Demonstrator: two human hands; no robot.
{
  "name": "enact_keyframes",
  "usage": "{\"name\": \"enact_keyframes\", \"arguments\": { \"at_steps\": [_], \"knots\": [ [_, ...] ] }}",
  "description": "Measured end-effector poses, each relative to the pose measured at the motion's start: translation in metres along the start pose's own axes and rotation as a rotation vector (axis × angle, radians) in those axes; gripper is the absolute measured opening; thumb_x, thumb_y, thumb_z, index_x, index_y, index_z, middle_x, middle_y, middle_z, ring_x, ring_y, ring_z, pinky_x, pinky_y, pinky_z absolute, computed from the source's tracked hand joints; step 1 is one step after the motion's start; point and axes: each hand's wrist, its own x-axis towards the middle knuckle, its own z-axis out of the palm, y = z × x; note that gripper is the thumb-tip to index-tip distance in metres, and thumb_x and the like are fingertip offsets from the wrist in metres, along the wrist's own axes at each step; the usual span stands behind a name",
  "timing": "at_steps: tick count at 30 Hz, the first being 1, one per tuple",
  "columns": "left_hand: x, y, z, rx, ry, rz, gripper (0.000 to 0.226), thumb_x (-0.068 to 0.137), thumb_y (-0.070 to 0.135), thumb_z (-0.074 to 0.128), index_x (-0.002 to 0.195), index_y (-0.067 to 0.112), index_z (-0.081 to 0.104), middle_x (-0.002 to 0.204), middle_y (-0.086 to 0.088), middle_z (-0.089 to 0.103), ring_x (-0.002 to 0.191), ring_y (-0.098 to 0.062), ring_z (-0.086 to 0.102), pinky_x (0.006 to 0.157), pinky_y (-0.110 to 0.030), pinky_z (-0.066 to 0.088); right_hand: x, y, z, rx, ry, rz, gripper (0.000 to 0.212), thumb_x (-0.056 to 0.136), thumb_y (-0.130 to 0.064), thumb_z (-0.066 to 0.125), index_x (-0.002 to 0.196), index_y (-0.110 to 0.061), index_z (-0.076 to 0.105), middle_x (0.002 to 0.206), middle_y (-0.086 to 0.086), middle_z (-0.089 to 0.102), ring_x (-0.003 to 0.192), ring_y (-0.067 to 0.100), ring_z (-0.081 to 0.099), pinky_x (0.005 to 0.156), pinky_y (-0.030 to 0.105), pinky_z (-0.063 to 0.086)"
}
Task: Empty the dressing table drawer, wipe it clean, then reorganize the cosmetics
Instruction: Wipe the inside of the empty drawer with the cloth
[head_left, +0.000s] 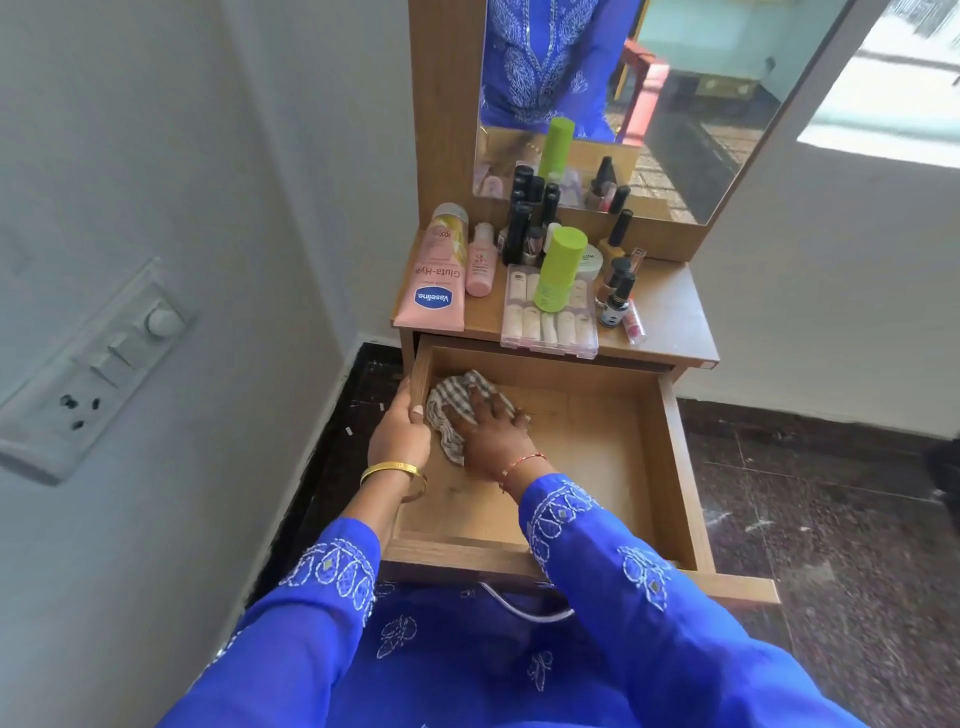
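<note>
Evidently mid-wipe: right hand (488, 423), fingers spread, presses the cloth (457, 402) flat in the drawer (670, 467); left hand (402, 431), fingers curled, steadies its left wall; cosmetics (550, 270) wait on the worktop (670, 306).

Cloth (457, 410) in open drawer (680, 467) at left, cosmetics (550, 270) on tabletop (670, 306) behind

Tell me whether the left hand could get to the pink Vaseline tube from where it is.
Probably yes: the left hand only grips the drawer's left wall, and the Vaseline tube lies just above on the tabletop's front left edge, nothing between.
</note>
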Motion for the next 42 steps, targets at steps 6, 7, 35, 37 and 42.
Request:
{"name": "enact_keyframes", "arguments": {
  "at_steps": [6,7,35,37,42],
  "knots": [
    [-0.002,0.000,0.000,-0.007,0.005,-0.006,0.046,0.099,0.018,0.031,0.143,0.029,0.028,0.141,-0.007,0.047,0.122,-0.034,0.048,0.098,-0.034,0.039,-0.015,0.048,0.009,0.057,0.024,0.116,0.062,0.096,-0.037,0.036,0.147,-0.036,0.001,0.157,0.001,-0.017,0.145,0.031,-0.008,0.111,0.062,0.011],
    [-0.001,0.000,0.000,-0.004,0.008,-0.006,0.046,0.099,0.018,0.031,0.144,0.029,0.027,0.141,-0.007,0.046,0.122,-0.033,0.048,0.098,-0.034,0.039,-0.019,0.060,0.011,0.067,0.026,0.138,0.062,0.096,-0.038,0.036,0.147,-0.036,0.001,0.157,0.001,-0.016,0.145,0.031,-0.008,0.111,0.062,0.012],
    [0.008,-0.009,0.004,-0.044,-0.014,0.023,0.046,0.097,0.014,0.034,0.141,0.026,0.034,0.140,-0.008,0.048,0.125,-0.030,0.047,0.105,-0.036,0.035,-0.029,-0.040,0.004,0.164,-0.024,-0.176,0.052,0.076,-0.024,0.069,0.122,-0.008,0.049,0.120,0.017,0.054,0.115,0.032,0.048,0.099,0.044,0.043],
    [0.008,-0.009,0.003,-0.067,-0.008,0.021,0.046,0.097,0.014,0.033,0.142,0.027,0.033,0.141,-0.006,0.047,0.125,-0.029,0.047,0.103,-0.033,0.034,-0.030,-0.027,0.002,0.145,-0.002,-0.156,0.052,0.079,-0.020,0.066,0.124,-0.007,0.046,0.123,0.016,0.053,0.115,0.031,0.049,0.099,0.042,0.044],
    [0.008,-0.007,0.003,-0.066,0.007,0.005,0.046,0.099,0.016,0.033,0.143,0.027,0.030,0.143,-0.003,0.045,0.125,-0.029,0.046,0.099,-0.030,0.035,-0.041,0.057,-0.007,0.159,0.064,0.148,0.060,0.085,-0.018,0.058,0.136,-0.001,0.031,0.133,0.020,0.044,0.121,0.035,0.046,0.100,0.043,0.043]
  ]
}}
